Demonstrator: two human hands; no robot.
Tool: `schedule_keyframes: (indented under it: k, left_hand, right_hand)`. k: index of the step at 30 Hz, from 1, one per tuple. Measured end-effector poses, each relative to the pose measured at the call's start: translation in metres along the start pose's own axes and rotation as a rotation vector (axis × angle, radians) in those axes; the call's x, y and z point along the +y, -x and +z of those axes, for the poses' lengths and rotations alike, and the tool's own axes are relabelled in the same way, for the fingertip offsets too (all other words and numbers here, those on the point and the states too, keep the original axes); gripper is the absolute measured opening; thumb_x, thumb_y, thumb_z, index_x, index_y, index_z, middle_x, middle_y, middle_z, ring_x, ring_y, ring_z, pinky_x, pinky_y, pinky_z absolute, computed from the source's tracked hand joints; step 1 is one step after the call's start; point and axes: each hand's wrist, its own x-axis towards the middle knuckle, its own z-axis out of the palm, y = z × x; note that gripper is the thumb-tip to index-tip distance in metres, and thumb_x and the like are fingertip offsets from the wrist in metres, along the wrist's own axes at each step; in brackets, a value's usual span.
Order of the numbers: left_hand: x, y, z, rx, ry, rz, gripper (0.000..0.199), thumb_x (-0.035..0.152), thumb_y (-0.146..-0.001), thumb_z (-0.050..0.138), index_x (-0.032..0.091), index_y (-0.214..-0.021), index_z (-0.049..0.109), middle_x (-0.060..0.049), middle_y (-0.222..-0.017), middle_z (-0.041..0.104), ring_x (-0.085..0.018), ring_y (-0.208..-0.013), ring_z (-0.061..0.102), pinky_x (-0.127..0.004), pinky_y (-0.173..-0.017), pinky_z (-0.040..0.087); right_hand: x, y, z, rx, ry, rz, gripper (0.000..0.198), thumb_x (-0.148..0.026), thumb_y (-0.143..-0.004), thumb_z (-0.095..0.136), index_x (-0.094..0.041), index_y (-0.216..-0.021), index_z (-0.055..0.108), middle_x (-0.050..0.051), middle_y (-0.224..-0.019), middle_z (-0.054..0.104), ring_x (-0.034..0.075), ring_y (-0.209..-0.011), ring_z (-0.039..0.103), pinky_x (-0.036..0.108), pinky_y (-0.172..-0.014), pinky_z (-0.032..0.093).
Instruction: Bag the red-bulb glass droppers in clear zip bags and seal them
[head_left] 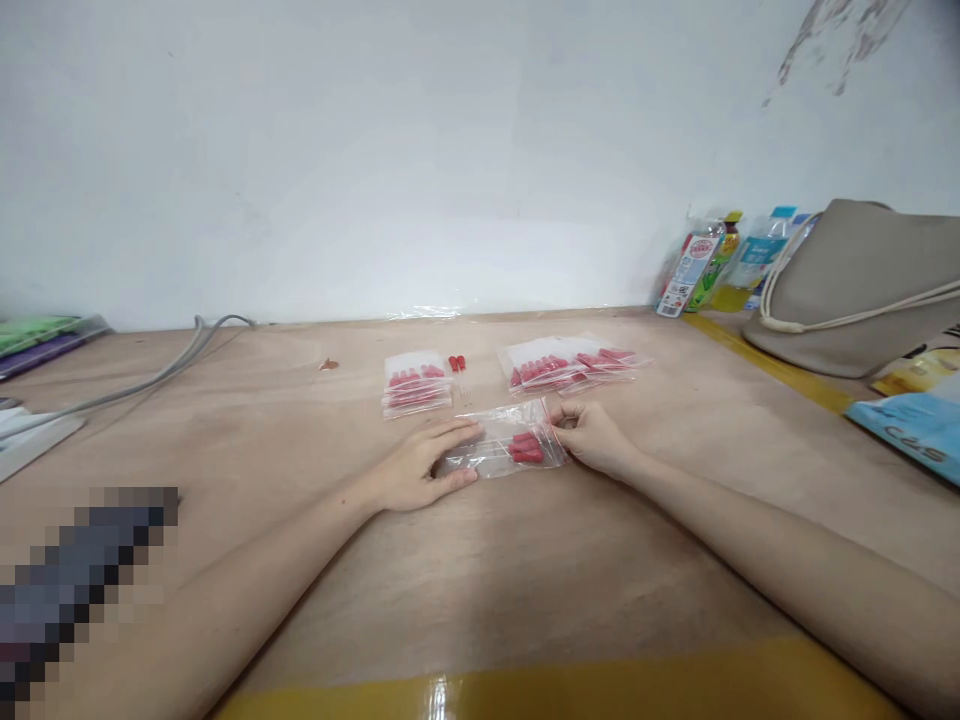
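Note:
A clear zip bag [491,440] lies flat on the wooden table between my hands. Inside it are several red-handled pieces [526,448], their handles toward the right end. My left hand [420,465] rests at the bag's left end, fingers stretched out and thumb apart. At the right end, by the red zip strip, my right hand [589,435] pinches the bag's edge between thumb and fingers. Just behind, two loose red-handled tools [457,364] with thin metal shafts lie side by side; their exact kind is too small to tell.
Stacks of filled zip bags lie behind, one on the left [417,385] and one on the right [562,365]. A grey cable [169,372] runs at left. Bottles [757,260], a carton [686,275] and a grey drawstring bag [847,290] stand at right. Yellow tape [525,685] borders the front.

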Motion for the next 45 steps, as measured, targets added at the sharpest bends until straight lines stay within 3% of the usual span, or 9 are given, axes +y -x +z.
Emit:
schedule_keyframes:
  k: [5, 10, 13, 16, 22, 28, 34, 38, 45]
  left_hand:
    - [-0.001, 0.0, 0.001, -0.014, -0.009, -0.006, 0.048, 0.043, -0.086, 0.05, 0.023, -0.13, 0.046, -0.007, -0.138, 0.044, -0.024, -0.127, 0.04, -0.045, -0.106, 0.032]
    - [-0.001, 0.001, 0.001, -0.049, -0.013, -0.025, 0.05, 0.046, -0.087, 0.049, 0.024, -0.131, 0.045, -0.008, -0.14, 0.04, -0.025, -0.128, 0.038, -0.046, -0.107, 0.031]
    - [0.0, 0.0, 0.001, -0.078, -0.041, -0.02, 0.049, 0.046, -0.089, 0.045, 0.025, -0.133, 0.042, -0.007, -0.142, 0.037, -0.025, -0.131, 0.034, -0.048, -0.108, 0.028]
    - [-0.001, 0.0, 0.001, -0.08, -0.064, 0.016, 0.049, 0.045, -0.09, 0.044, 0.026, -0.134, 0.04, -0.007, -0.142, 0.036, -0.026, -0.132, 0.032, -0.048, -0.108, 0.027]
    - [-0.003, 0.0, 0.003, -0.068, -0.058, 0.058, 0.049, 0.045, -0.09, 0.045, 0.025, -0.135, 0.039, -0.007, -0.142, 0.037, -0.025, -0.131, 0.033, -0.047, -0.108, 0.027]
    - [-0.004, 0.001, 0.003, -0.084, -0.068, 0.052, 0.051, 0.046, -0.09, 0.042, 0.024, -0.135, 0.039, -0.008, -0.142, 0.037, -0.025, -0.132, 0.031, -0.045, -0.109, 0.025]
    - [-0.004, 0.002, 0.003, -0.08, -0.058, 0.043, 0.05, 0.045, -0.089, 0.045, 0.026, -0.135, 0.039, -0.007, -0.142, 0.036, -0.025, -0.131, 0.033, -0.047, -0.108, 0.026]
    - [-0.005, 0.002, 0.004, -0.068, -0.059, 0.036, 0.049, 0.046, -0.089, 0.045, 0.027, -0.134, 0.04, -0.006, -0.142, 0.038, -0.025, -0.131, 0.033, -0.047, -0.108, 0.027]
    - [-0.002, 0.001, 0.002, -0.056, -0.054, 0.002, 0.049, 0.046, -0.088, 0.046, 0.026, -0.133, 0.043, -0.007, -0.14, 0.04, -0.025, -0.13, 0.036, -0.048, -0.108, 0.028]
  right_hand:
    - [-0.005, 0.002, -0.008, -0.093, 0.036, 0.016, 0.029, -0.044, -0.062, 0.065, -0.015, -0.06, 0.061, -0.004, -0.048, 0.053, 0.006, -0.041, 0.039, 0.02, -0.043, 0.032]
    - [-0.014, -0.009, -0.015, 0.224, 0.368, -0.256, 0.017, -0.032, -0.071, 0.056, -0.016, -0.07, 0.062, 0.0, -0.059, 0.058, 0.01, -0.05, 0.047, 0.023, -0.05, 0.037]
    - [-0.027, -0.027, -0.003, 0.243, 0.597, -0.382, 0.011, -0.023, -0.073, 0.053, -0.016, -0.071, 0.062, 0.003, -0.071, 0.064, 0.013, -0.063, 0.055, 0.025, -0.062, 0.042]
    - [-0.042, -0.054, 0.025, 0.085, 0.763, -0.277, 0.012, -0.02, -0.073, 0.056, -0.016, -0.08, 0.064, 0.005, -0.078, 0.068, 0.016, -0.075, 0.061, 0.026, -0.07, 0.045]
    - [-0.047, -0.111, 0.081, 0.063, 0.922, -0.081, 0.034, -0.031, -0.079, 0.054, -0.008, -0.103, 0.059, 0.019, -0.101, 0.065, 0.026, -0.094, 0.062, 0.029, -0.074, 0.046]
    - [-0.043, -0.134, 0.098, -0.016, 0.937, 0.008, 0.034, -0.025, -0.078, 0.056, -0.004, -0.105, 0.058, 0.024, -0.104, 0.064, 0.028, -0.095, 0.062, 0.031, -0.075, 0.046]
    - [-0.058, -0.1, 0.059, 0.014, 0.855, -0.076, 0.065, -0.015, -0.077, 0.047, -0.003, -0.136, 0.021, 0.017, -0.097, 0.064, 0.022, -0.084, 0.063, 0.029, -0.069, 0.048]
    - [-0.044, -0.059, 0.006, 0.212, 0.345, -0.27, 0.066, -0.015, -0.074, 0.045, -0.017, -0.135, 0.019, 0.001, -0.076, 0.058, 0.013, -0.054, 0.057, 0.026, -0.053, 0.048]
    - [-0.001, -0.01, -0.035, 0.483, -0.09, -0.168, 0.055, -0.023, -0.064, 0.058, -0.023, -0.111, 0.029, -0.007, -0.074, 0.051, 0.008, -0.046, 0.053, 0.023, -0.043, 0.049]
